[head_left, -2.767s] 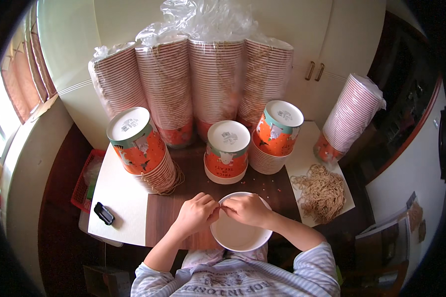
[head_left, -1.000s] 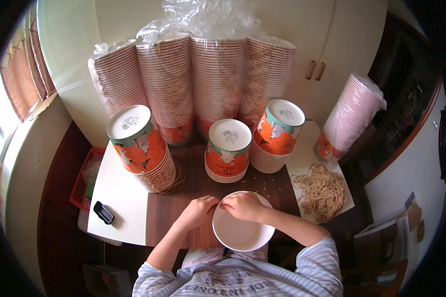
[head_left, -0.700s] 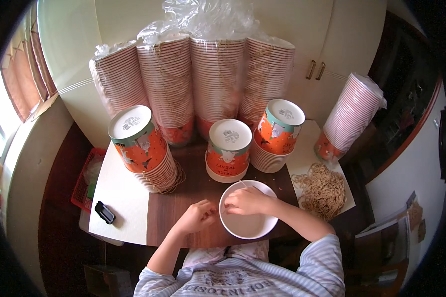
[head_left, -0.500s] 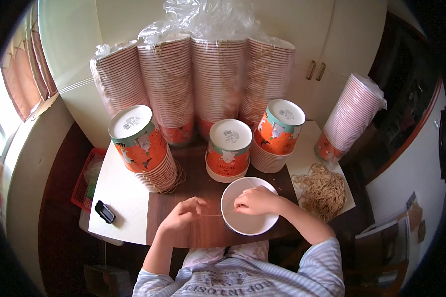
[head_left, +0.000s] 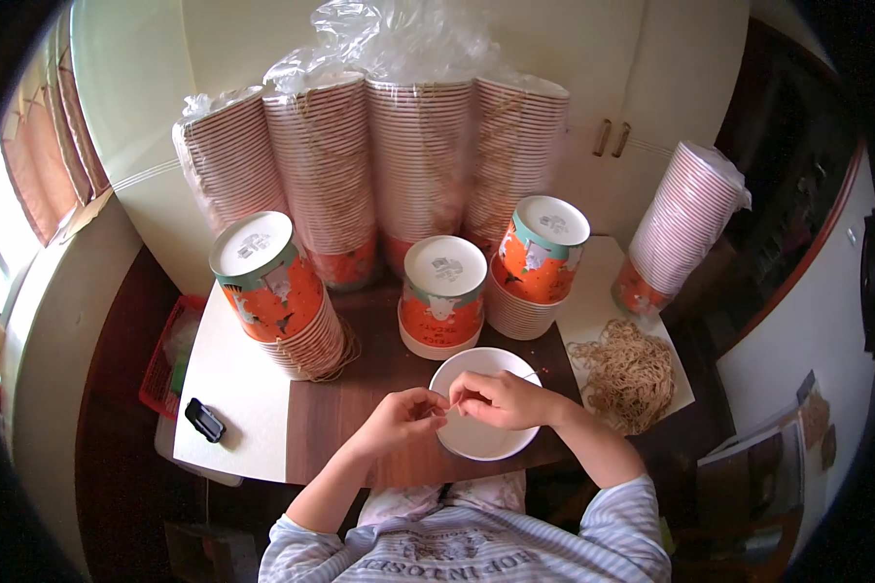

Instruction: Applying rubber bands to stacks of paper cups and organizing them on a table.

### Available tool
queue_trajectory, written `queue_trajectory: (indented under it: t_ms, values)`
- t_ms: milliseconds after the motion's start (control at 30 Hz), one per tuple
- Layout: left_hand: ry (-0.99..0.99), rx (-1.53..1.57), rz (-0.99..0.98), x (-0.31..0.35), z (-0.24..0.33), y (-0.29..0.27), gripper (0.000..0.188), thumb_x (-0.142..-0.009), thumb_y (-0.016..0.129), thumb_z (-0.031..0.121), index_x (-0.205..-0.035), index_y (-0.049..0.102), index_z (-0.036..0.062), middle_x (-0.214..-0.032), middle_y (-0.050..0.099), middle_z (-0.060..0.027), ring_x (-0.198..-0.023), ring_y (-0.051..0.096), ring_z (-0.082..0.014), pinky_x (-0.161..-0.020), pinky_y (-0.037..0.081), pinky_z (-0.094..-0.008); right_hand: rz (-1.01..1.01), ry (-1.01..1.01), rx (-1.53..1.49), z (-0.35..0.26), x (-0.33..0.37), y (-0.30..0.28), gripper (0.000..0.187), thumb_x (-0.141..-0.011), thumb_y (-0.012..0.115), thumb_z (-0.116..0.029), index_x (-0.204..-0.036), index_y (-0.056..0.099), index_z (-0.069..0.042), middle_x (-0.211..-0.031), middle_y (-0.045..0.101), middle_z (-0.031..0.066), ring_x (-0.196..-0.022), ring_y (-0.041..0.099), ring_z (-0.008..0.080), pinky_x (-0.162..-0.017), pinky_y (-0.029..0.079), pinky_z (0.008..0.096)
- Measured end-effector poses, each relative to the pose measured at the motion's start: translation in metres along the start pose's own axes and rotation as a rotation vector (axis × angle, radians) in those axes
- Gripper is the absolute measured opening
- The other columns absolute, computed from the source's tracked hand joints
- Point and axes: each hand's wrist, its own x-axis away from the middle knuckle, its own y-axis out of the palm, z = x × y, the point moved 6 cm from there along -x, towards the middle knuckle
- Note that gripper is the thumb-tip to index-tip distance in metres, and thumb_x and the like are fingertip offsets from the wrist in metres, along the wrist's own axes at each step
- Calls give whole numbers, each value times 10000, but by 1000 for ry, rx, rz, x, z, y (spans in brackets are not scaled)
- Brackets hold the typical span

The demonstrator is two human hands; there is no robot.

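The left hand (head_left: 399, 422) had moved toward the right hand (head_left: 506, 399) since half a second before, closing the gap across which a cord had been stretched, so that both sets of fingertips now met at the left rim of the white tub (head_left: 494, 444), at lower centre of the frame. The fingers of each hand were drawn in narrow, the right ones bent over the tub's opening, the left ones just at its edge; whether they pinched the cord was too small to tell. One thin end of the cord (head_left: 531, 375) showed at the tub's upper right rim, beyond the right knuckles and apart from the fingertips. A tangled heap of cord (head_left: 627, 377) lay right of centre, near the right forearm, and an upturned orange tub (head_left: 442, 316) stood just above the white one.
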Motion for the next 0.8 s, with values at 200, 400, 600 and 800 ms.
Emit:
queue_trajectory:
  t_ms: [200, 400, 600, 800]
  values:
    - [-39, 4, -4, 0, -3, 1, 144, -832, 567, 54, -949, 552, -28, -879, 564, -9, -811, 510, -55, -723, 430, -199, 112, -165, 157, -3, 3, 6, 158, -748, 572, -51, -905, 556, -42, -809, 587, 71, -708, 588, 215, -635, 474, 291]
    - [-8, 144, -60, 1, 3, 2, 86, -853, 525, 46, -915, 529, -13, -872, 555, -14, -834, 522, -80, -768, 426, -227, 273, -242, 471, -4, 6, 15, 101, -707, 625, -89, -804, 603, -72, -757, 571, 50, -716, 576, 217, -617, 475, 312]
    - [47, 210, -67, 1, -2, -3, 83, -852, 530, 58, -907, 522, -4, -868, 562, -25, -842, 546, -104, -776, 438, -244, 326, -172, 446, -6, 8, 12, 65, -679, 645, -110, -731, 609, -95, -706, 573, 12, -677, 575, 189, -570, 467, 304]
    - [0, 215, 34, 0, -6, -14, 78, -837, 545, 52, -887, 517, -1, -836, 573, -30, -812, 568, -113, -754, 454, -249, 310, -222, 401, -19, 13, 26, 39, -669, 636, -107, -691, 606, -119, -692, 565, -5, -639, 569, 163, -545, 462, 290]
